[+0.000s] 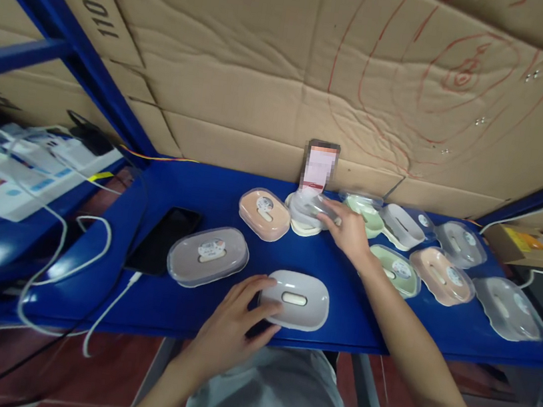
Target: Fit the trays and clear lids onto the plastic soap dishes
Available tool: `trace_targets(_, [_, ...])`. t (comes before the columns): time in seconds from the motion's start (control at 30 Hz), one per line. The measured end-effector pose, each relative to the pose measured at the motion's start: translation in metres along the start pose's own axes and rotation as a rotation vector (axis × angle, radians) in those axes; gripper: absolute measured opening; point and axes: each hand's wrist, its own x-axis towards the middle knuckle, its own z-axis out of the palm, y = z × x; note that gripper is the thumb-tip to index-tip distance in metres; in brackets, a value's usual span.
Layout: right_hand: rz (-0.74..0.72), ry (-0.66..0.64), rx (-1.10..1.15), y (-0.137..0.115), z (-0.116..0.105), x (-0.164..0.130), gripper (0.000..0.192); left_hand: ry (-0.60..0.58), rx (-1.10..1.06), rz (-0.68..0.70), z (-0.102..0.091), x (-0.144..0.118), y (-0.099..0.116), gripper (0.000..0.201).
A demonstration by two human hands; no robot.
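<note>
Near the table's front edge lies a pale grey oval soap dish (304, 316) without a cover, a cream pill-shaped piece in its middle. My left hand (239, 320) grips its left side, with fingers on the rim and inside. Further back, my right hand (348, 231) is closed on the edge of a clear plastic lid (308, 210). That lid sits over or just above a cream base (305, 231); I cannot tell whether they touch. Left of it stands a covered peach soap dish (252, 213), and nearer me a covered grey one (186, 266), both with round stickers.
Several more soap dishes in green, peach (436, 274) and grey (504, 310) stand on the right of the blue table (223, 190). A lit phone (320, 166) leans against the cardboard wall (227, 89). A black phone (165, 239) and white cables (63, 228) are at left.
</note>
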Motion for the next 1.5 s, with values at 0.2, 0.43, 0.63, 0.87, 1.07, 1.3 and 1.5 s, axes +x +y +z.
trace_targets(0.2, [0.036, -0.026, 0.028, -0.011, 0.001, -0.008, 0.073, -0.007, -0.006, -0.004, 0.0, -0.001, 0.0, 0.024])
trace_targets(0.43, [-0.088, 0.009, 0.116, -0.03, -0.016, -0.027, 0.067, -0.005, -0.058, -0.022, 0.001, -0.001, -0.002, 0.03])
trace_targets(0.63, [-0.282, -0.232, 0.309, -0.058, -0.035, -0.115, 0.066, -0.019, -0.173, -0.253, 0.002, -0.005, -0.006, 0.076])
trace_targets(0.87, [-0.412, -0.26, 0.164, -0.079, -0.025, -0.142, 0.064, -0.069, -0.234, -0.325, 0.003, -0.006, -0.008, 0.092])
trace_targets(1.07, [-0.476, -0.173, 0.098, -0.083, -0.017, -0.14, 0.063, -0.097, -0.197, -0.285, 0.003, -0.006, -0.01, 0.089])
trace_targets(1.3, [-0.478, -0.175, 0.0, -0.086, -0.016, -0.145, 0.068, -0.093, -0.168, -0.251, 0.0, -0.006, -0.01, 0.088])
trace_targets(1.5, [-0.492, -0.157, 0.024, -0.083, -0.012, -0.144, 0.067, -0.089, -0.153, -0.243, 0.002, -0.005, -0.011, 0.085])
